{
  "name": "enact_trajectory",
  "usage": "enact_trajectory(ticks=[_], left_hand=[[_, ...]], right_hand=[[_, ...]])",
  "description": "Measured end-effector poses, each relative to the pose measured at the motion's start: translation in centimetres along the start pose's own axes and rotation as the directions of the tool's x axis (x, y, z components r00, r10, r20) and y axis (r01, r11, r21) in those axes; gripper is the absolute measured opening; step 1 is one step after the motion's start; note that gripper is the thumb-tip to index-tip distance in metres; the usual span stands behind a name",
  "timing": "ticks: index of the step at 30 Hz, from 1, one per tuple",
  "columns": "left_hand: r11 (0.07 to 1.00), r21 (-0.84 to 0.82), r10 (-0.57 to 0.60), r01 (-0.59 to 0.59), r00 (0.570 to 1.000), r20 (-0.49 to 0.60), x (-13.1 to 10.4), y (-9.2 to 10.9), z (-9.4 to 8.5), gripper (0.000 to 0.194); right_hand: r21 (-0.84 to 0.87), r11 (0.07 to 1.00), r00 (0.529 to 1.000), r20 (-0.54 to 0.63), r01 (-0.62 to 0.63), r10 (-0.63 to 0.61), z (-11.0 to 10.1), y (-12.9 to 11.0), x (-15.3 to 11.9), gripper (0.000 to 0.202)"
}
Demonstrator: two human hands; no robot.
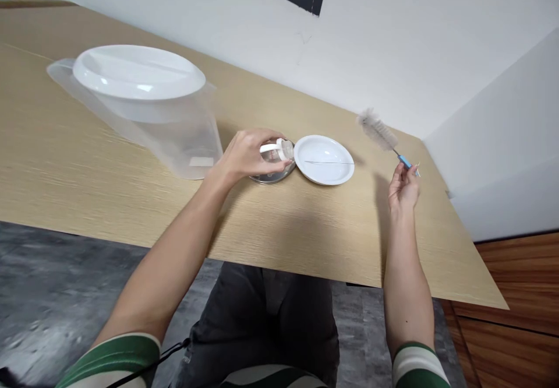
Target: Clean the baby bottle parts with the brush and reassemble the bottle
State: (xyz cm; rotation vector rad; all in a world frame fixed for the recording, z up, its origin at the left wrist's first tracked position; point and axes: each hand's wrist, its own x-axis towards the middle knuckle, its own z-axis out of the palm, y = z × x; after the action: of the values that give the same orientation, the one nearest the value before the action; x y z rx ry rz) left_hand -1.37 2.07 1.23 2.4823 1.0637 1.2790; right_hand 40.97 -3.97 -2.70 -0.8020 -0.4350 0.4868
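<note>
My left hand (244,156) is wrapped round a small clear glass bottle (287,150) with a white handle, tipped on its side above a round metal tray (273,177). Just right of the tray is a shallow white bowl (325,172), with a thin dark line across its inside. On the right, my right hand (404,187) pinches the blue handle of a bottle brush (378,131); its white bristles point up and left, above the table.
A large translucent container (174,137) with a white lid (140,73) stands on the wooden table (279,230), left of my left hand. A white wall (349,56) runs behind the table. Wooden cabinets (519,283) are at the lower right.
</note>
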Motion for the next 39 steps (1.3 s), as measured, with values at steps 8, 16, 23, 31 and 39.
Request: enact_trajectory(ticks=[8,16,23,31,39], left_hand=[[0.840,-0.420,-0.299,0.342,0.939,0.167,0.1,2.8,0.6,0.067],[0.647,-0.628,-0.279,0.433,0.901,0.333,0.1,3.9,1.2,0.078],[0.424,-0.793,-0.280,0.437,0.896,0.344,-0.5,2.9,2.6,0.086],[0.330,-0.856,-0.444,0.399,0.866,0.232,0.1,2.0,2.4,0.081],[0.742,-0.484,-0.488,0.464,0.869,0.086,1.6,1.2,1.3,0.072]], right_hand=[[-0.280,0.960,1.000,-0.013,0.008,-0.012,-0.7,4.3,-0.7,0.041],[-0.628,0.773,0.968,0.236,0.088,0.081,-1.5,5.2,-1.8,0.047],[-0.834,0.436,0.879,0.446,0.339,0.170,-1.2,5.1,-3.2,0.025],[-0.870,0.235,0.870,0.472,0.434,0.140,-1.0,5.8,-3.3,0.026],[-0.873,0.137,0.864,0.485,0.469,0.137,-1.1,6.1,-3.6,0.025]])
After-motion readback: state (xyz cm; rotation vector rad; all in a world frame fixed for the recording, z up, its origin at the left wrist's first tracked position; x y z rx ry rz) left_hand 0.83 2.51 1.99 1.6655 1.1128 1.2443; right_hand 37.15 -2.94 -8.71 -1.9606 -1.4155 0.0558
